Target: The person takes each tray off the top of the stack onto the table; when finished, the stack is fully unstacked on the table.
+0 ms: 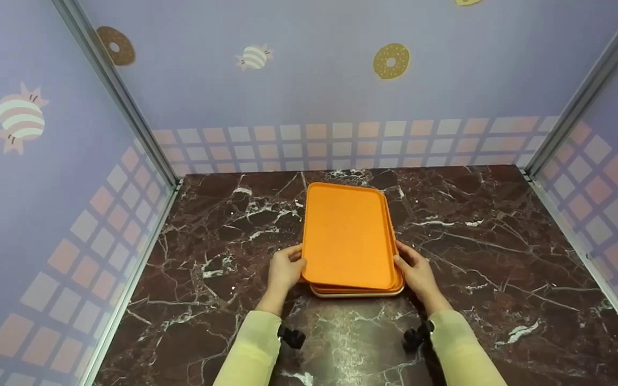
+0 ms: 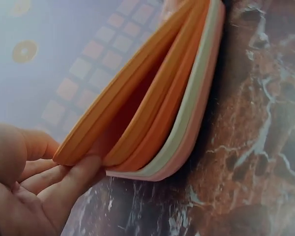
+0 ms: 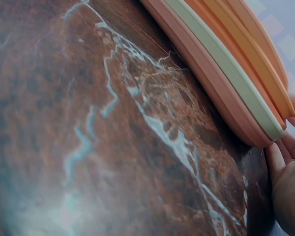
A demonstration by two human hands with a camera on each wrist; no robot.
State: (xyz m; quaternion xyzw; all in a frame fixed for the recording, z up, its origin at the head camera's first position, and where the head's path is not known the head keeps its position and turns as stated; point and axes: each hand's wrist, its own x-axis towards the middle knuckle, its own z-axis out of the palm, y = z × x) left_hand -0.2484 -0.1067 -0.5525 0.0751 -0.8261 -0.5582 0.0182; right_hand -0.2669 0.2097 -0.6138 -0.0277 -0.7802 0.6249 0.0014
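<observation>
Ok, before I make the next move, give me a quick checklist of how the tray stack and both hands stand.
1. Left hand pinching the top orange tray by its rim: ok.
2. Gap between top orange tray and second orange tray: ok on the left-hand side, where it opens plainly.
3. Top orange tray squared with the stack: not ok, it sits tilted and skewed.
4. Right hand touching only the top orange tray: cannot tell; it is beside several rims.
5. Pale green tray seated on the pink tray: ok.
6. Top orange tray's surface bare: ok.
</observation>
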